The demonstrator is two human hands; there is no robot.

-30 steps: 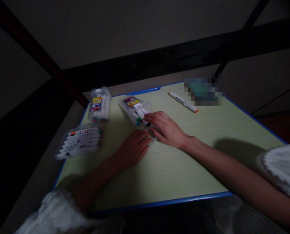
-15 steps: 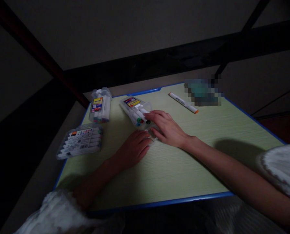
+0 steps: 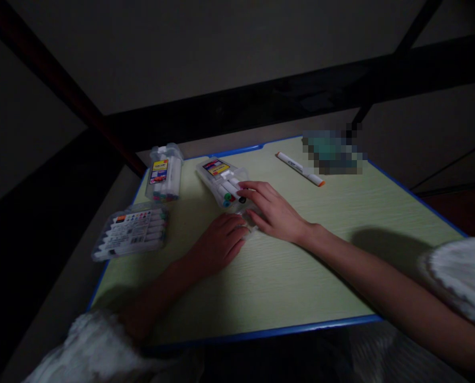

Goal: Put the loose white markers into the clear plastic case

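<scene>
A clear marker case (image 3: 218,176) lies open on the pale green table (image 3: 293,276), with white markers (image 3: 230,192) showing coloured end caps. My right hand (image 3: 271,210) rests over the case's near end, fingers stretched onto the marker ends and the case's clear lid. My left hand (image 3: 219,242) lies flat on the table just below the case, its fingertips touching the lid's edge. Both hands look open, gripping nothing that I can see.
Two more marker packs lie at the left: an upright-lying one (image 3: 164,173) at the back and a flat one (image 3: 132,231) near the left edge. A single white marker with an orange tip (image 3: 300,168) lies at the back right beside a blurred teal object (image 3: 333,151).
My right hand's fingers have crept slightly further over the marker ends. My left hand has stayed in place.
</scene>
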